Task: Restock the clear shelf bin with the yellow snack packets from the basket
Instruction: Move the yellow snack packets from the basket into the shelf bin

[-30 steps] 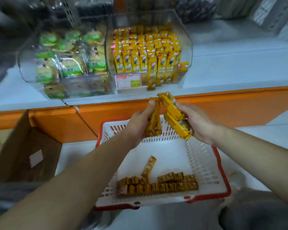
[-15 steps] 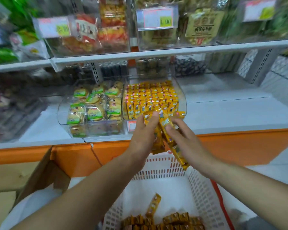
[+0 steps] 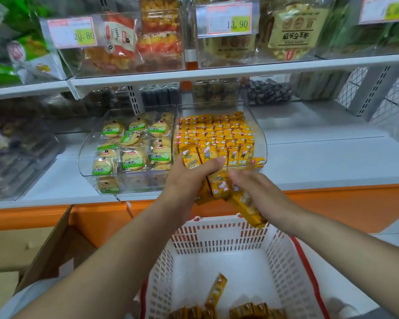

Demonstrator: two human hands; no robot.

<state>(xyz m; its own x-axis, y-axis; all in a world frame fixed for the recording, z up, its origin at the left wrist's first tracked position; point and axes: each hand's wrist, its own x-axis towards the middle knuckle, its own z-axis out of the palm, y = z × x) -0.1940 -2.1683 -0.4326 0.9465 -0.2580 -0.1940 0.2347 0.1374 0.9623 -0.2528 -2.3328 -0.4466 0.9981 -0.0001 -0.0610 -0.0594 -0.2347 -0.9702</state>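
My left hand [image 3: 189, 180] grips a bunch of yellow snack packets [image 3: 219, 184] at the front lip of the clear shelf bin [image 3: 262, 137], which is packed with rows of the same yellow packets [image 3: 217, 134]. Just to the right, my right hand [image 3: 260, 194] holds more yellow packets [image 3: 247, 208] that hang down below it. Both hands are close together, above the white basket [image 3: 219, 233] with a red rim. Several yellow packets [image 3: 217, 291] lie at the basket's bottom.
A second clear bin [image 3: 85, 155] of green-labelled biscuits stands left of the yellow one. An upper shelf [image 3: 194, 74] with price tags and snack bins hangs above. An orange shelf front [image 3: 355, 203] runs below. A cardboard box [image 3: 44, 249] sits at the left.
Both hands have risen from above the basket to the front of the yellow bin with their packets. The view has tilted up, showing the upper shelf.
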